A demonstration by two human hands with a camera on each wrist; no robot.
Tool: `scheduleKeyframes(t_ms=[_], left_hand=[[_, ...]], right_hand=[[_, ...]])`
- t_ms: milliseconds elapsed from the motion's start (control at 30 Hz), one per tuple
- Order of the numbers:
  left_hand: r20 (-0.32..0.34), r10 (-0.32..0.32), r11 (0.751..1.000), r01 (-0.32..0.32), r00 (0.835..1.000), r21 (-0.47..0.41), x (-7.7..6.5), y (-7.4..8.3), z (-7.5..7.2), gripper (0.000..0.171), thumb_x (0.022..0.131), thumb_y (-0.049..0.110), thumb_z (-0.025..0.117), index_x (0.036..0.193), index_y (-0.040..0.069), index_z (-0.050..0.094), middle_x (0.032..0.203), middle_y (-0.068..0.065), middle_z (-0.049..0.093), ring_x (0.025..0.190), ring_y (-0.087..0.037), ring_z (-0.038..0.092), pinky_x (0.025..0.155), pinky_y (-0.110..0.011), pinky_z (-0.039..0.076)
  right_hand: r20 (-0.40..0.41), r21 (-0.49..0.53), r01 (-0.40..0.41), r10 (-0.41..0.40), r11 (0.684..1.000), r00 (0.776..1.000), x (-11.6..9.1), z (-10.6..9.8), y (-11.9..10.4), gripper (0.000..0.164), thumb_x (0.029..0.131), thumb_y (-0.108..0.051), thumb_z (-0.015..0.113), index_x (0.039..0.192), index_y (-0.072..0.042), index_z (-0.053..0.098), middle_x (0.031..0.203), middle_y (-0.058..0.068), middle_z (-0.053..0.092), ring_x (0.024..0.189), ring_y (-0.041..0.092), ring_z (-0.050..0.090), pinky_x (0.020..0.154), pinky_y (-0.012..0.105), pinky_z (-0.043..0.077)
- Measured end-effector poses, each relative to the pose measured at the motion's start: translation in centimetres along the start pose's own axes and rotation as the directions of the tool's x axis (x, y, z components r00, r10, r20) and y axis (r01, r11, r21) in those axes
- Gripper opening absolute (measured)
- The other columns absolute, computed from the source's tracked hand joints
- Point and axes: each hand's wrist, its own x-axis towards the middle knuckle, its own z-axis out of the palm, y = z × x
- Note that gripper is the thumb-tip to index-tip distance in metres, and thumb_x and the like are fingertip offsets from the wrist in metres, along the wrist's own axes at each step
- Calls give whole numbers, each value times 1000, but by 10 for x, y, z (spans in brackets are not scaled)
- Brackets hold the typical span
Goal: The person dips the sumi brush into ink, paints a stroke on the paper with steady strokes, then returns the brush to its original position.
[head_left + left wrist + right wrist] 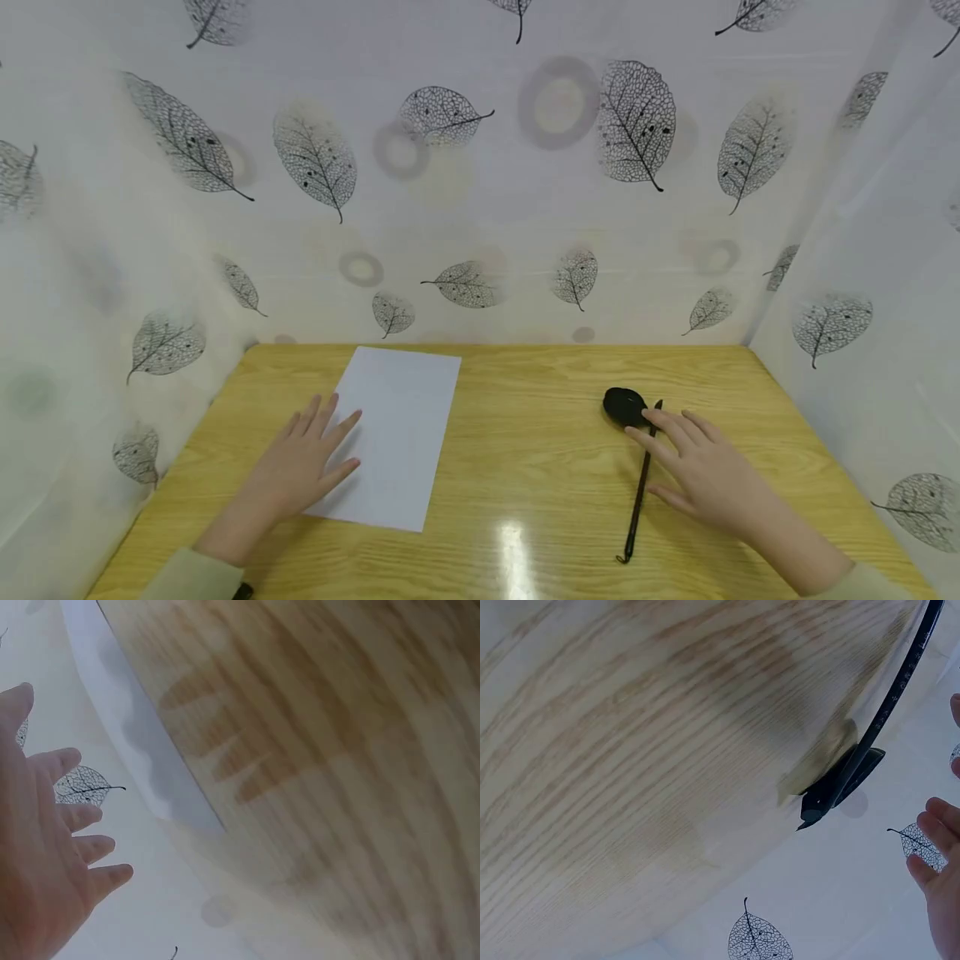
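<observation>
A blank white sheet of paper point(397, 442) lies on the left of the table, seen edge-on in the left wrist view. My left hand point(300, 462) is held over its left edge, fingers spread and holding nothing. On the right, a dark calligraphy brush point(638, 504), with a small loop at its near end, leans its pointed tip across a small black ink dish point(622, 407). Pale characters run along the brush handle point(900, 682) in the right wrist view. My right hand point(705, 479) hovers beside the brush with loosely spread fingers, its fingertips overlapping the dish's edge in the head view.
The wood-grain table point(525, 433) is bounded at the back and both sides by white curtains point(480, 200) printed with skeleton leaves. A bright light reflection shows at its near middle. Something small and black point(243, 592) sits at my left sleeve.
</observation>
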Motion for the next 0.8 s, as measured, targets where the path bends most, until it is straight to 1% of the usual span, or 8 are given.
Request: scheduleKeyframes(t_ms=[33, 100, 167, 333, 467, 600, 667, 800], left_hand=[[6, 7, 1000, -7, 1000, 0, -1, -2, 1, 65, 103, 46, 64, 158, 13, 52, 167, -31, 36, 154, -56, 33, 122, -69, 36], [17, 20, 1000, -20, 1000, -3, -2, -5, 4, 64, 104, 45, 64, 157, 12, 53, 166, -31, 37, 153, -56, 34, 122, -69, 37], [20, 34, 999, -34, 999, -8, -3, -8, 7, 63, 103, 44, 65, 156, 12, 54, 165, -32, 39, 152, -56, 37, 121, -69, 38], [49, 45, 999, -44, 998, -21, -7, -13, 12, 62, 103, 44, 65, 155, 11, 55, 163, -33, 42, 150, -56, 40, 119, -69, 40], [67, 45, 998, -42, 997, -36, -7, -15, 14, 63, 103, 45, 65, 155, 10, 55, 163, -33, 42, 150, -57, 40, 119, -70, 39], [90, 54, 998, -50, 995, -48, -6, -18, 16, 66, 104, 48, 63, 156, 10, 53, 163, -33, 41, 151, -56, 38, 120, -70, 38], [108, 59, 997, -54, 992, -51, -6, -19, 17, 68, 104, 50, 62, 157, 9, 52, 164, -32, 40, 152, -56, 37, 121, -70, 37], [141, 62, 997, -55, 988, -53, -6, -21, 19, 71, 102, 52, 62, 158, 9, 50, 165, -32, 40, 153, -56, 36, 122, -70, 36]], right_hand=[[-1, 4, 14, -14, 1000, 1000, 0, 0, -1, 70, 107, -69, 37, 151, -18, 56, 148, 17, 60, 130, 36, 61, 115, 55, 46], [0, 8, 40, -40, 999, 999, -1, 1, -1, 66, 107, -67, 43, 149, -18, 58, 145, 17, 62, 126, 35, 64, 105, 56, 51], [-5, 13, 60, -60, 998, 998, -1, 2, -3, 64, 109, -63, 40, 148, -16, 59, 143, 17, 63, 124, 34, 65, 103, 56, 53], [-31, 0, 106, -106, 994, 994, -4, 8, -4, 69, 112, -60, 23, 145, -14, 62, 138, 17, 67, 121, 33, 67, 103, 51, 50], [-61, -1, 147, -147, 989, 987, -5, 17, -5, 67, 115, -51, 18, 139, -12, 66, 134, 16, 70, 117, 32, 69, 101, 49, 51], [-111, 2, 187, -186, 982, 976, -4, 25, -7, 59, 115, -37, 19, 133, -12, 69, 129, 14, 72, 113, 31, 70, 101, 47, 50], [-131, 13, 196, -193, 980, 972, -3, 26, -8, 57, 115, -32, 20, 131, -12, 70, 128, 12, 72, 112, 29, 70, 103, 44, 48], [-148, 30, 209, -202, 978, 968, -1, 28, -9, 58, 117, -29, 19, 126, -11, 72, 124, 11, 73, 109, 28, 70, 101, 44, 49]])
